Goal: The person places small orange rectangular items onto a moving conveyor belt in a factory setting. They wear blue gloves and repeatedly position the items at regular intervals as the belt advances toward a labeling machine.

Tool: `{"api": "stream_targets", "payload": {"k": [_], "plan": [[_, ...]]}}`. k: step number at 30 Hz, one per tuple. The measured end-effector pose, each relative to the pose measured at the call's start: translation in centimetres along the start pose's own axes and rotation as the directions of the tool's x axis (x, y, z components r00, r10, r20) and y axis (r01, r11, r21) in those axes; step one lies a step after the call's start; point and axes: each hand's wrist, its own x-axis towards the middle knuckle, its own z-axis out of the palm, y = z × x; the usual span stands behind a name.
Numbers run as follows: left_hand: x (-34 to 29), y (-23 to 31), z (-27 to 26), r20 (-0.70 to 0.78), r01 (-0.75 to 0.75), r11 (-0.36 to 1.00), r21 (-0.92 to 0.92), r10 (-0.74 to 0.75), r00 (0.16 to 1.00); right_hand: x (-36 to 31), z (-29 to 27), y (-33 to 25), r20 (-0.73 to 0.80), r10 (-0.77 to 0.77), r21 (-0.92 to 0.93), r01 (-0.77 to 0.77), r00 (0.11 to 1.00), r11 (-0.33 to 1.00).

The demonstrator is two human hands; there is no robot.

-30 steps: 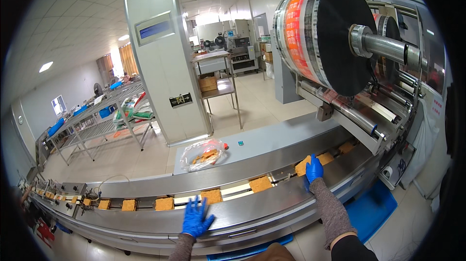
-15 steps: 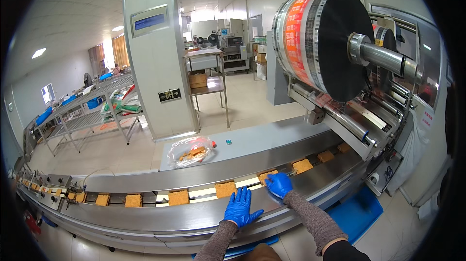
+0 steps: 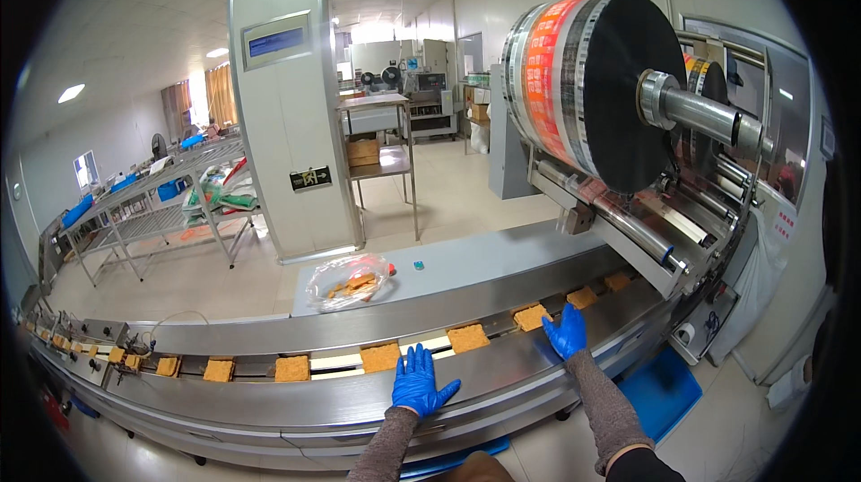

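Both my hands wear blue gloves and hold nothing. My left hand (image 3: pixel 421 383) lies flat with fingers spread on the steel front ledge, its fingertips close to a square brown snack piece (image 3: pixel 380 357) in the conveyor channel. Farther right, my right hand (image 3: pixel 566 331) is open, fingers pointing away from me, beside another crumbly square piece (image 3: pixel 532 317). Whether it touches that piece, I cannot tell. Several more such pieces are spaced in a row along the conveyor (image 3: pixel 336 364), between its steel side walls.
Behind the conveyor, a clear plastic bag (image 3: pixel 350 283) of broken brown pieces lies on a grey surface (image 3: pixel 466 272). A large printed film roll (image 3: pixel 592 92) hangs over rollers at right. A blue tray (image 3: pixel 661 392) is low at right. A pillar (image 3: pixel 291 123) stands beyond.
My right hand has left the piece it was bent over, shifted right and opened out. My left hand, still flat, lies slightly farther left. The pieces occupy different places along the channel.
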Motion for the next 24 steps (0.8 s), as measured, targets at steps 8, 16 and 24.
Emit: {"api": "stream_targets", "payload": {"k": [8,16,24], "plan": [[-0.4,0.0,0.4,-0.031,-0.009,1.0,-0.004,0.009,0.999,-8.4,-0.6,-9.6,0.425,-0.402,-0.077,0.475,0.811,0.877],[-3.0,-7.3,-2.6,-0.007,0.225,0.974,0.034,-0.225,0.974,-0.5,3.4,-10.6,0.098,-0.295,-0.188,0.309,0.95,0.932],[-10.3,-18.6,-6.7,-0.041,0.63,0.771,0.092,-0.629,0.776,-0.3,3.1,-8.8,-0.071,-0.461,-0.109,0.452,0.885,0.885]]}}
